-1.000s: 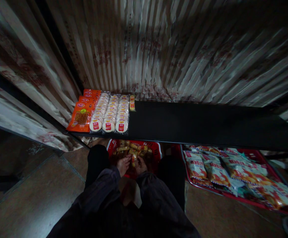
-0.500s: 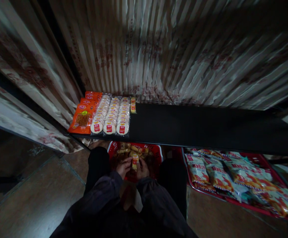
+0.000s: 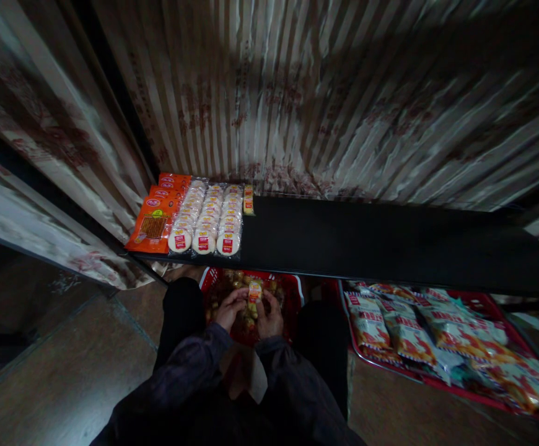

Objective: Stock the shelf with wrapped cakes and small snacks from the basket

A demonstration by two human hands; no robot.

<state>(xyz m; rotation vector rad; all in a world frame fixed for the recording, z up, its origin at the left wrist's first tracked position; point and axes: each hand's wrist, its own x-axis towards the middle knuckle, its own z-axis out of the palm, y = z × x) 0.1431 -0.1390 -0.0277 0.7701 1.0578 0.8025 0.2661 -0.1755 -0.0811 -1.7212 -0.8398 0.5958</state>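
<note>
Between my two hands is a small yellow snack packet (image 3: 254,292) with a red and white label, held upright above a red basket (image 3: 296,303). My left hand (image 3: 230,308) grips the packet's left side with its fingertips. On the other side my right hand (image 3: 270,314) pinches it between thumb and fingers. More small yellow wrapped snacks (image 3: 276,288) lie in the basket between my knees. Two similar yellow packets (image 3: 248,201) stand at the back of the black shelf (image 3: 344,238), beside the rows of round white packaged cakes (image 3: 204,240).
Orange snack bags (image 3: 152,222) stand at the shelf's left end. Under the shelf on the right, a red tray (image 3: 478,399) holds several white and orange snack bags (image 3: 406,331). A striped curtain (image 3: 269,93) hangs behind, and a dark metal post (image 3: 116,93) rises at the left.
Both hands have risen slightly with the yellow packet, up toward the shelf's front edge. The packets on the shelf have not moved.
</note>
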